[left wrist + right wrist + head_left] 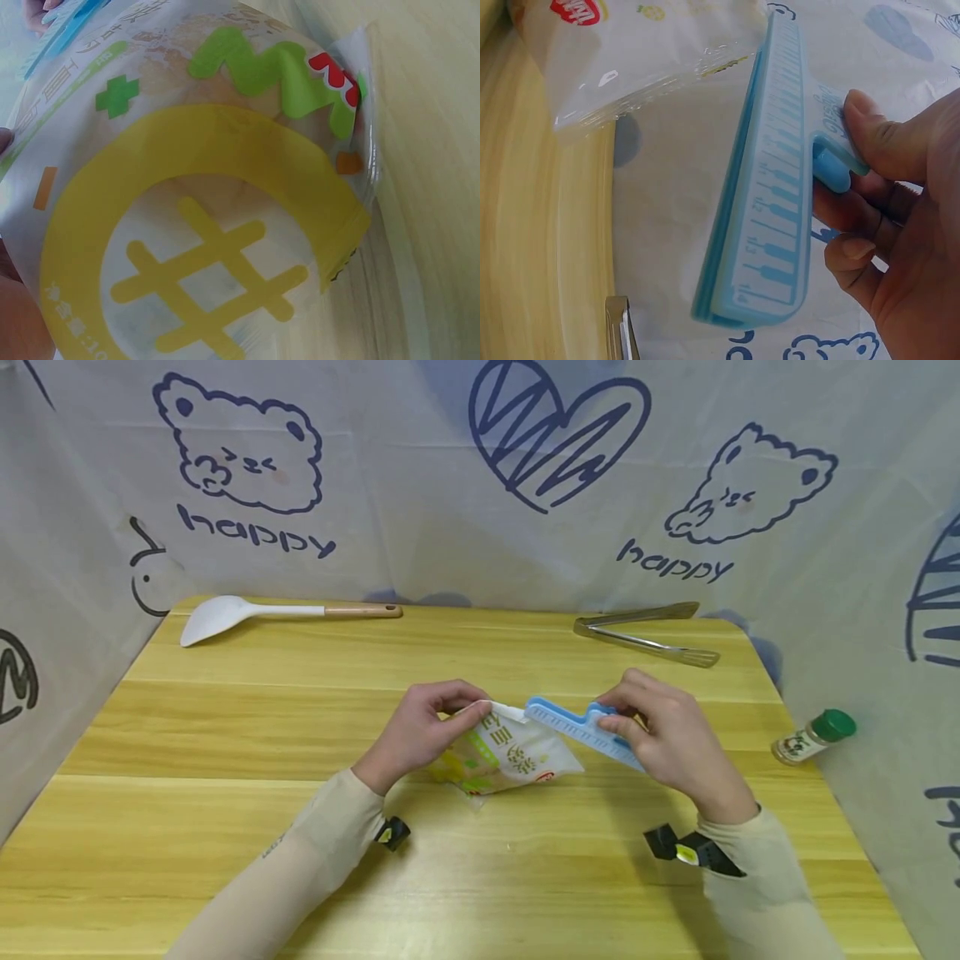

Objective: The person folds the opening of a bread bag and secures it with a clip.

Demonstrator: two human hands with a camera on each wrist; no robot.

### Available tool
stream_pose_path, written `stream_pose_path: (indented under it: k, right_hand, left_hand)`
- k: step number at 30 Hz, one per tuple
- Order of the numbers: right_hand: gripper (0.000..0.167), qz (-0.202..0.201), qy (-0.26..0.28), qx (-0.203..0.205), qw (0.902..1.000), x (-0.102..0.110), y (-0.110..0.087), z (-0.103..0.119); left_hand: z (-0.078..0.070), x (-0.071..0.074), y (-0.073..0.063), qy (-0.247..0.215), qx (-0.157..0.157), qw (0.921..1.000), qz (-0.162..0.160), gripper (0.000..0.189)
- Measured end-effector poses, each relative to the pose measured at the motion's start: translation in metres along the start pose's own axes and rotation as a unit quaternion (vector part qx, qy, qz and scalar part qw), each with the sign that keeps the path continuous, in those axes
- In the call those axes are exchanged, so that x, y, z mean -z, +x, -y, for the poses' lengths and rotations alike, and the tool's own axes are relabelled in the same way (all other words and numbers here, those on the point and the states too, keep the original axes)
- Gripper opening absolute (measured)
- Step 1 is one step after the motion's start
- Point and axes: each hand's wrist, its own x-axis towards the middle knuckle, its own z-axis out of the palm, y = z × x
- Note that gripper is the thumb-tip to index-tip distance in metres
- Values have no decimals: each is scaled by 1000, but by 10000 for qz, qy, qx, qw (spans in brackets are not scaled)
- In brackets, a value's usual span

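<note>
My left hand (pixel 423 727) pinches the top edge of a white, green and yellow snack bag (pixel 517 756) with thumb and fingers. In the left wrist view the printed bag (pixel 187 142) fills most of the picture, with a yellow ring and lattice on it. My right hand (pixel 660 735) pinches the grip of a light blue bag clip (pixel 573 727) marked with a piano-key print. The far end of the clip overlaps the bag's top right edge in the head view. From the right wrist, the long clip (pixel 769 187) shows a narrow slit between its two bars.
A white spatula (pixel 225 617) with a wooden handle lies at the back left. Metal tongs (pixel 645 639) lie spread at the back right. By the right edge is a green-capped seasoning jar (pixel 813 737). Printed cloth (pixel 420 485) hangs behind the wooden table (pixel 247 827).
</note>
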Motion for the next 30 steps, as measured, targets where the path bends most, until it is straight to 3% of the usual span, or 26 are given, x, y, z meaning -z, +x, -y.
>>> stream_pose_path:
  k: [30]
  right_hand:
    - [9,293,-64,-203,9993,-7,9,7]
  left_hand:
    - [2,-3,-1,212,-231,9995,-76,12]
